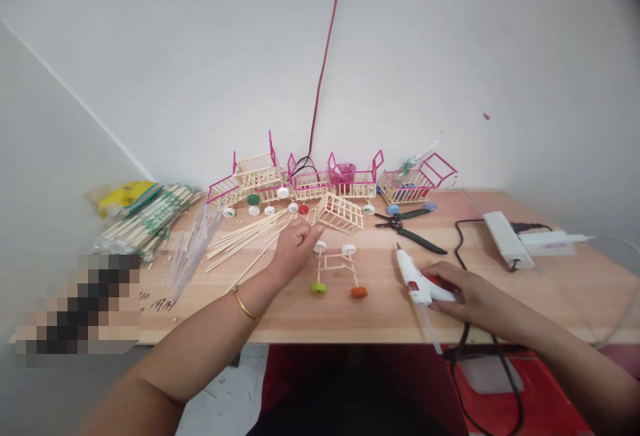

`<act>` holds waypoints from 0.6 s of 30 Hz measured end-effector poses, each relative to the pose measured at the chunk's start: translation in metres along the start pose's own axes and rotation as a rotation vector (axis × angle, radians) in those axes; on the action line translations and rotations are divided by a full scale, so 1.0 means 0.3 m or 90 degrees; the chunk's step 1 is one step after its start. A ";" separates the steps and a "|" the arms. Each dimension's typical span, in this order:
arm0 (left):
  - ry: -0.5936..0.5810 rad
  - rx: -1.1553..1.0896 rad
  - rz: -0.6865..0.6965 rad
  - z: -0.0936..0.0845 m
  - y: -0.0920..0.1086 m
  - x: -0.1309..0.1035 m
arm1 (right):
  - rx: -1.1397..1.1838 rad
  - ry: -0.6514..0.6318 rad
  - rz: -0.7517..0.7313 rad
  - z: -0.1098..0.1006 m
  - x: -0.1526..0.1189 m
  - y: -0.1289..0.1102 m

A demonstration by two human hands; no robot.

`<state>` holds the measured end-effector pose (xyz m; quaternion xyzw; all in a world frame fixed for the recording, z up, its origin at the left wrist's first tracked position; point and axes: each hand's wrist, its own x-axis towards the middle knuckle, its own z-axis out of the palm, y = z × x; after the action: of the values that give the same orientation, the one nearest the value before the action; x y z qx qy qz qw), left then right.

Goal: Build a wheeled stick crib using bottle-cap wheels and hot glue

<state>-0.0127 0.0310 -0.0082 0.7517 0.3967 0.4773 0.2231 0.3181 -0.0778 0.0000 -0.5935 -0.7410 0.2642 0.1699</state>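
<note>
My right hand (463, 296) grips a white glue gun (419, 284) by its handle. Its nozzle points away toward the back of the table, and a clear glue stick (430, 328) sticks out of its rear. My left hand (296, 248) is closed, thumb uppermost; what its fingers hold, if anything, is hidden. Just beside that hand stands a small stick frame (337, 261) with two white caps at the far end and a green cap (319, 288) and an orange cap (359, 293) at the near end. Behind it lies a tilted stick basket (344, 213).
Several stick carts (310, 186) with pink trim line the wall. Dark-handled pliers (420, 239) lie right of centre. Loose sticks (245, 239), clear glue sticks (193, 256) and packed sticks (150, 223) are at left. A white power strip (507, 239) and black cord (457, 239) occupy the right.
</note>
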 end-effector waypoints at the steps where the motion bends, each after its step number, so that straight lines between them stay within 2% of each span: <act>1: 0.004 0.000 -0.002 0.001 -0.003 -0.001 | -0.002 0.000 -0.006 0.000 -0.003 -0.002; 4: 0.015 0.001 -0.008 0.006 -0.011 -0.005 | -0.027 0.033 -0.011 -0.007 -0.010 0.006; 11: 0.027 0.021 -0.015 0.020 -0.020 -0.016 | -0.169 0.219 -0.003 -0.045 0.017 0.090; 14: 0.042 0.032 -0.018 0.022 -0.014 -0.018 | -0.145 0.273 0.033 -0.068 0.047 0.113; 18: 0.063 0.048 -0.021 0.021 -0.007 -0.019 | -0.114 0.293 0.064 -0.090 0.093 0.134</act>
<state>-0.0093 0.0279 -0.0157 0.7287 0.4373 0.4945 0.1824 0.3586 -0.0394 -0.0040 -0.6869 -0.6727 0.0639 0.2674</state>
